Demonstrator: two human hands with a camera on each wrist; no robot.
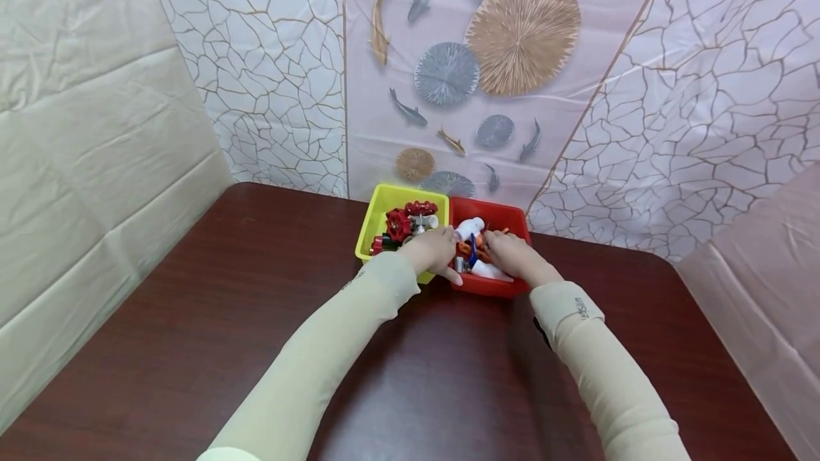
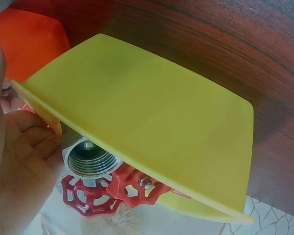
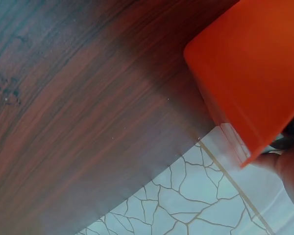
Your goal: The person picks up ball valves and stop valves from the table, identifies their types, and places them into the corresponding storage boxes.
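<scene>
My left hand (image 1: 435,250) is over the wall where the yellow bin (image 1: 366,233) meets the red bin (image 1: 477,287). Its fingertips come close to a white plastic pipe fitting (image 1: 470,227), while the thumb stands out to the side. In the left wrist view the palm faces the yellow bin, with no thing in its grasp. My right hand (image 1: 515,259) reaches down into the red bin beside orange pieces and a blue-handled piece (image 1: 472,250). Its fingertips are hidden among the parts, so I cannot tell what they hold.
The yellow bin contains valves with red handwheels (image 1: 398,225) and a threaded metal opening (image 2: 92,159). Another white fitting (image 1: 490,272) lies at the red bin's near side. Both bins stand at the back of the dark wooden table (image 1: 423,375), against a patterned cloth wall (image 1: 275,91).
</scene>
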